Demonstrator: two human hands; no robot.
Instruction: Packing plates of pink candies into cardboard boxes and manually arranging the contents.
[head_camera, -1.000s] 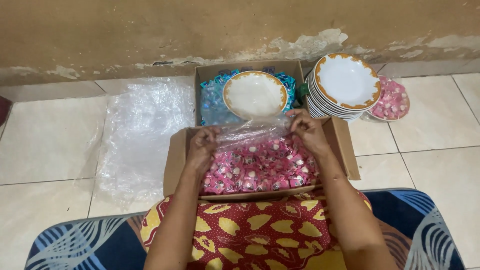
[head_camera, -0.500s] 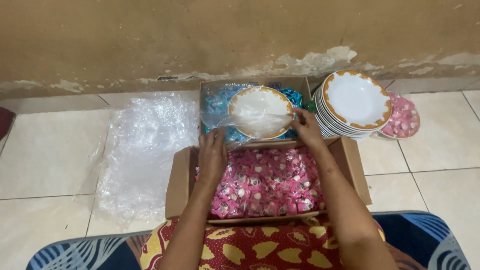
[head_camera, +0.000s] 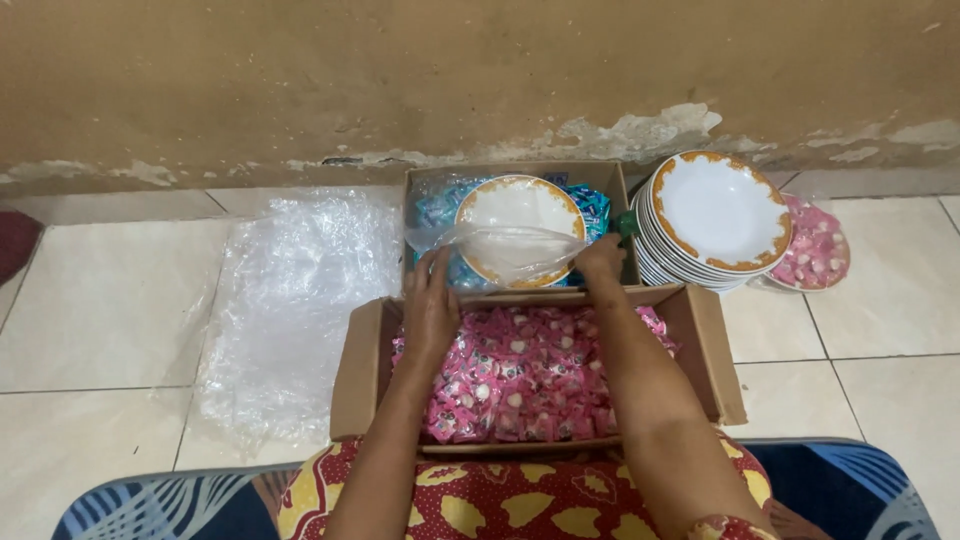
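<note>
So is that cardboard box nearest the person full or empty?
Full. The near cardboard box is open on top, flaps spread, and pink sweet packets cover its whole inside; no bare bottom shows. How deep they lie cannot be told.

A stack of white gold-rimmed plates (head_camera: 715, 215) stands by the wall; crumpled clear plastic sheeting (head_camera: 295, 300) covers the tiles.

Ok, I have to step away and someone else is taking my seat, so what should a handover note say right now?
Left hand and right hand each pinch an edge of a clear plastic bag, held open over the plate in the far box.
Near box in front is full of pink sachets.
Plate stack stands right of the far box; bubble wrap lies left.
Done: bag opened. Left: plate not yet bagged.
</note>
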